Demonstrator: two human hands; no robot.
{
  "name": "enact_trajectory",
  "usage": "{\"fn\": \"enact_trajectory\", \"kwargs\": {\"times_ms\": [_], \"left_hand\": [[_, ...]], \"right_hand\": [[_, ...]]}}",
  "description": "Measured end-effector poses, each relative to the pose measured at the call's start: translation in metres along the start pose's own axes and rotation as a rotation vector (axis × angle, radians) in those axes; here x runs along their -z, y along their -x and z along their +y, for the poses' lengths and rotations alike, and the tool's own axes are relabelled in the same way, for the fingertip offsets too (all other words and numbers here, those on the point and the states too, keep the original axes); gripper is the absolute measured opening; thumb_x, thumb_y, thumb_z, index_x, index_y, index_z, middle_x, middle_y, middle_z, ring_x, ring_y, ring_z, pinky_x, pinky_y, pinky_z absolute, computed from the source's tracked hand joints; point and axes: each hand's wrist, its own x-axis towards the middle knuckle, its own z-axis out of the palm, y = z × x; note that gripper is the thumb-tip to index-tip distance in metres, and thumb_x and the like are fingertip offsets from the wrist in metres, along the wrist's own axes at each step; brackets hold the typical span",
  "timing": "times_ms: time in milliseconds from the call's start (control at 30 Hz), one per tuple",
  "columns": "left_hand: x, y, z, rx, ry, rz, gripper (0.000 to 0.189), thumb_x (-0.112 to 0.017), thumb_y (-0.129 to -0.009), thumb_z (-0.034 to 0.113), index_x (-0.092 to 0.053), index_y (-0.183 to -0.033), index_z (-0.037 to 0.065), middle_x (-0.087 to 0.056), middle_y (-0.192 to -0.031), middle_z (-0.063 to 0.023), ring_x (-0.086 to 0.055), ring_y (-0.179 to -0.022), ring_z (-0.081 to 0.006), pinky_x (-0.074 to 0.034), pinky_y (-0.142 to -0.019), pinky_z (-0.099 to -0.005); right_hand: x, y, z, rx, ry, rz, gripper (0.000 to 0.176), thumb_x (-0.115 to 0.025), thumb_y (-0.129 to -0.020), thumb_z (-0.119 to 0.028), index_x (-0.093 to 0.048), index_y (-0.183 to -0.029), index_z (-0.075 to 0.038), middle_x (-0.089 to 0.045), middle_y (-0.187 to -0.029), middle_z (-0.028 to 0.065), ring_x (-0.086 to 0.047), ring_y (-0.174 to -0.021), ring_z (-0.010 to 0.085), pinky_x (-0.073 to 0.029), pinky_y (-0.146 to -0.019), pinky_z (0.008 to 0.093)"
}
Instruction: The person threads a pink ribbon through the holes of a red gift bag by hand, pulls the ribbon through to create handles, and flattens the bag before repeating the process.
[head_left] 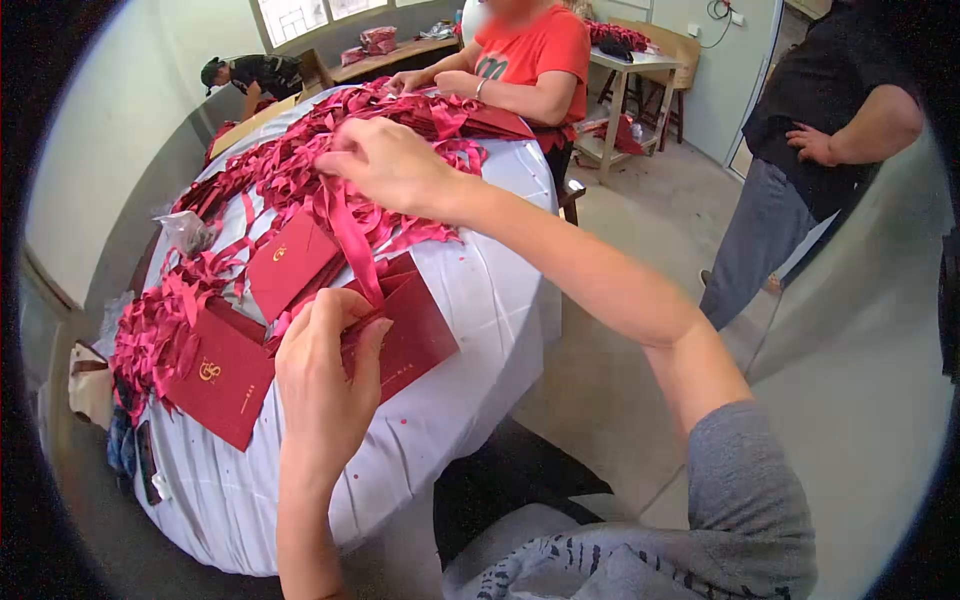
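Observation:
My left hand pinches the top edge of a dark red paper bag near the table's front. A pink ribbon runs up from that bag toward my right hand, whose fingers are closed on it above the ribbon heap. Another red bag with a gold emblem lies just behind my left hand. To its left, a further red bag lies flat with its emblem facing up. Tangled pink ribbons cover the back of the table.
The round table has a white cloth. A clear plastic bag and a phone lie at its left. A person in a red shirt sits across it. Another person in dark clothes stands at the right; a third bends at the back left.

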Motion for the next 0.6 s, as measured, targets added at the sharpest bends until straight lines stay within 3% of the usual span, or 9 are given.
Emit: {"fn": "enact_trajectory", "kwargs": {"times_ms": [67,133,200,300,333,367,433,467,600], "left_hand": [[0.001,0.0,0.0,-0.033,-0.009,0.008,0.017,-0.066,-0.075,-0.001,-0.052,-0.084,-0.001,-0.06,-0.077,-0.0134,-0.059,-0.072,-0.0289,-0.047,-0.067,-0.036],[0.0,0.0,-0.002,-0.063,-0.008,0.04,0.016,-0.066,-0.074,0.0,-0.052,-0.082,0.0,-0.059,-0.074,-0.0117,-0.056,-0.067,-0.0285,-0.044,-0.063,-0.0358],[-0.002,-0.001,-0.004,-0.086,-0.013,0.065,0.016,-0.066,-0.074,0.001,-0.052,-0.081,0.002,-0.057,-0.071,-0.0103,-0.053,-0.064,-0.0275,-0.042,-0.059,-0.0365],[-0.005,-0.001,-0.006,-0.117,-0.023,0.083,0.016,-0.066,-0.074,0.001,-0.052,-0.081,0.002,-0.057,-0.071,-0.0101,-0.053,-0.064,-0.0271,-0.042,-0.059,-0.0368],[-0.005,0.0,-0.006,-0.117,-0.027,0.078,0.016,-0.066,-0.074,0.001,-0.052,-0.081,0.002,-0.057,-0.071,-0.0101,-0.053,-0.064,-0.0271,-0.042,-0.059,-0.0368],[-0.005,-0.001,-0.006,-0.124,-0.029,0.078,0.016,-0.067,-0.074,0.002,-0.052,-0.081,0.002,-0.057,-0.071,-0.01,-0.053,-0.063,-0.027,-0.042,-0.059,-0.0367],[-0.004,-0.002,-0.006,-0.14,-0.036,0.079,0.016,-0.067,-0.074,0.002,-0.052,-0.08,0.001,-0.057,-0.071,-0.0098,-0.052,-0.062,-0.0269,-0.042,-0.059,-0.0365],[-0.005,-0.002,-0.007,-0.16,-0.044,0.093,0.016,-0.067,-0.074,0.003,-0.053,-0.079,0.001,-0.058,-0.07,-0.0096,-0.052,-0.061,-0.0266,-0.042,-0.058,-0.0364],[-0.007,-0.002,-0.008,-0.154,-0.05,0.113,0.016,-0.068,-0.074,0.004,-0.053,-0.078,0.002,-0.056,-0.068,-0.0094,-0.052,-0.06,-0.026,-0.041,-0.056,-0.0365]], "right_hand": [[0.01,0.006,0.02,-0.089,0.037,-0.139,0.065,-0.04,-0.089,-0.055,-0.064,-0.065,0.001,-0.064,-0.069,0.0197,-0.064,-0.069,0.0317,-0.049,-0.073,0.0408],[0.029,0.027,0.013,-0.309,-0.094,-0.358,0.075,-0.034,-0.089,-0.062,-0.066,-0.062,0.001,-0.063,-0.063,0.0163,-0.064,-0.065,0.0266,-0.05,-0.071,0.0375],[0.038,0.049,0.001,-0.382,-0.151,-0.542,0.085,-0.029,-0.087,-0.071,-0.066,-0.06,0.001,-0.063,-0.063,0.0131,-0.063,-0.064,0.0232,-0.049,-0.068,0.0361],[0.029,0.07,-0.001,-0.372,-0.196,-0.62,0.084,-0.032,-0.082,-0.077,-0.068,-0.076,-0.001,-0.067,-0.081,0.0087,-0.061,-0.081,0.0157,-0.047,-0.077,0.0304],[0.026,0.075,-0.004,-0.381,-0.435,-0.629,0.067,-0.046,-0.087,-0.064,-0.069,-0.091,-0.002,-0.067,-0.093,0.0071,-0.058,-0.09,0.0114,-0.045,-0.083,0.0267],[0.024,0.077,-0.005,-0.378,-0.439,-0.625,0.067,-0.046,-0.087,-0.064,-0.069,-0.091,-0.002,-0.067,-0.093,0.0071,-0.058,-0.09,0.0114,-0.045,-0.083,0.0267],[0.017,0.079,-0.007,-0.295,-0.799,-0.568,0.044,-0.059,-0.089,-0.043,-0.069,-0.099,-0.001,-0.068,-0.097,0.0077,-0.058,-0.095,0.0103,-0.044,-0.085,0.0246],[0.013,0.078,-0.014,-0.281,-0.901,-0.491,0.027,-0.066,-0.087,-0.024,-0.068,-0.102,-0.002,-0.068,-0.094,0.0046,-0.059,-0.089,0.0081,-0.045,-0.082,0.0243],[0.006,0.069,-0.018,-0.242,-0.953,-0.385,0.02,-0.065,-0.086,-0.013,-0.068,-0.1,0.0,-0.069,-0.094,0.0088,-0.063,-0.086,0.0117,-0.049,-0.078,0.0241]]}}
